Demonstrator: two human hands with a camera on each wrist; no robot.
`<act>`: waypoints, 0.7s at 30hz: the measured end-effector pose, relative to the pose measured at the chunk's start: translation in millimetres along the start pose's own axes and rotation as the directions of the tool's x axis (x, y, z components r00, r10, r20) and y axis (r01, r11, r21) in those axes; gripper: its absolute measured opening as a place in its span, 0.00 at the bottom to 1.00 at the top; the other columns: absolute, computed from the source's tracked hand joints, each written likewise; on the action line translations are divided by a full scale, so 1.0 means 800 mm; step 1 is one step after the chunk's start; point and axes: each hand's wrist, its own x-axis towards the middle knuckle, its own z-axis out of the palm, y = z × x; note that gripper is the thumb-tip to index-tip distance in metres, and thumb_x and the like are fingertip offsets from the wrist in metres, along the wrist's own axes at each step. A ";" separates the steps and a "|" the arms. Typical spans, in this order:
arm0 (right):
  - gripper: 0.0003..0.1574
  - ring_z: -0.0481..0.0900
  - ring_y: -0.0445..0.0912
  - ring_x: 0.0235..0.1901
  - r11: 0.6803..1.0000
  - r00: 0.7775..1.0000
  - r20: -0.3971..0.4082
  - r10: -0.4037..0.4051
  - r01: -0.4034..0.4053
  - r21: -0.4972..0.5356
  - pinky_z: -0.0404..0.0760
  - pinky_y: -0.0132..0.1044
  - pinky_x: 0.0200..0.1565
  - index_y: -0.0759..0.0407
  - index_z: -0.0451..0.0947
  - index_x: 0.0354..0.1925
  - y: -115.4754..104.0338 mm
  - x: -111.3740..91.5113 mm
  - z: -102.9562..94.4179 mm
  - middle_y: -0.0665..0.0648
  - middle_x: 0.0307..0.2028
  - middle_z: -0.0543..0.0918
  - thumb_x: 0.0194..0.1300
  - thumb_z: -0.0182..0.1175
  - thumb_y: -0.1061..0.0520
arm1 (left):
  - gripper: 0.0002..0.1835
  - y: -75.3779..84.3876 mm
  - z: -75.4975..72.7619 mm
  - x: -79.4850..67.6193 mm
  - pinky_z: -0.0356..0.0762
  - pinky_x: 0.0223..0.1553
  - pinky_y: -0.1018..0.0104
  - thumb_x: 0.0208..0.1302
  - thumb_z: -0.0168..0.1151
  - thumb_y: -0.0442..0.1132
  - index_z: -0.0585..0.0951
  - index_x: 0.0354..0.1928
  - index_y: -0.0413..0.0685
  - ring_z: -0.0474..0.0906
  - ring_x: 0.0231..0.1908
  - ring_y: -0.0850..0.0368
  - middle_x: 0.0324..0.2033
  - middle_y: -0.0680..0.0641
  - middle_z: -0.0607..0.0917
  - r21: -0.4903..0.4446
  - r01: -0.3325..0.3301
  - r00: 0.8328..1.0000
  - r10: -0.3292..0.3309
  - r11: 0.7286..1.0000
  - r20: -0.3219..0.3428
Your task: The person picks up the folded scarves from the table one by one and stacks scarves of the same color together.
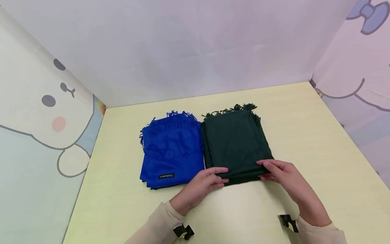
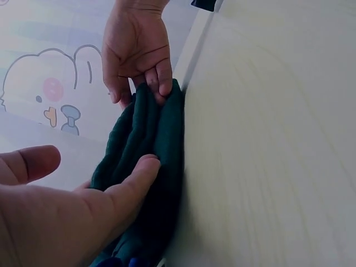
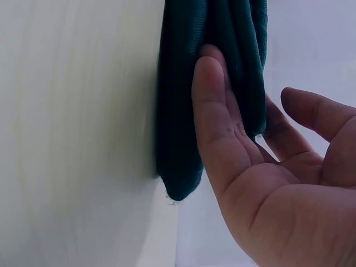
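Note:
A dark green folded scarf [image 1: 236,142] with fringe along its far edge lies on the table, its near edge toward me. My left hand [image 1: 202,186] rests at its near left corner, fingers nearly straight along the folded layers, thumb apart from the cloth in the left wrist view. At the near right corner, my right hand [image 1: 281,173] touches the layers with extended fingers, some on top and some at the edge. Its thumb stands off the fabric in the right wrist view. Left of the green scarf lies a blue folded scarf [image 1: 173,156] with fringe and a black label [image 1: 166,176].
The pale yellow table [image 1: 122,203] ends at a white back wall [image 1: 195,51]. Cartoon-printed panels [image 1: 36,118] flank it on both sides. A black clip-like piece [image 1: 183,232] sits at the left wrist, and another [image 1: 288,223] at the right.

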 end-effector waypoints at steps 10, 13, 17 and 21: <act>0.32 0.87 0.51 0.42 1.000 1.000 -0.015 0.008 -0.008 0.002 0.84 0.37 0.47 0.73 0.73 0.62 0.003 0.002 0.003 0.66 0.59 0.75 0.77 0.51 0.47 | 0.23 -0.003 0.000 0.001 0.64 0.68 0.50 0.71 0.51 0.31 0.72 0.66 0.36 0.71 0.65 0.43 0.71 0.39 0.63 -0.043 0.014 1.000 -0.013 0.999 0.024; 0.32 0.87 0.50 0.42 1.000 1.000 -0.021 0.011 -0.011 -0.007 0.85 0.37 0.47 0.74 0.73 0.61 0.002 0.003 0.004 0.68 0.60 0.74 0.77 0.51 0.47 | 0.23 -0.005 0.000 0.001 0.62 0.69 0.50 0.71 0.51 0.31 0.71 0.67 0.36 0.70 0.66 0.44 0.72 0.38 0.62 -0.049 0.015 0.999 -0.014 0.999 0.029; 0.32 0.87 0.50 0.41 1.000 0.999 -0.035 0.021 -0.022 -0.021 0.85 0.37 0.47 0.74 0.73 0.61 0.003 0.004 0.005 0.70 0.60 0.74 0.77 0.51 0.46 | 0.24 -0.005 0.000 0.000 0.62 0.69 0.49 0.71 0.51 0.31 0.71 0.68 0.37 0.69 0.67 0.44 0.72 0.39 0.61 -0.064 0.035 0.999 -0.034 0.997 0.018; 0.31 0.87 0.49 0.40 0.998 0.998 -0.056 0.031 -0.034 -0.044 0.85 0.37 0.45 0.73 0.74 0.61 0.004 0.006 0.006 0.69 0.58 0.77 0.77 0.50 0.46 | 0.24 -0.006 -0.002 0.001 0.62 0.69 0.48 0.71 0.50 0.30 0.71 0.68 0.38 0.69 0.67 0.44 0.72 0.39 0.61 -0.103 0.053 0.998 -0.051 0.993 0.022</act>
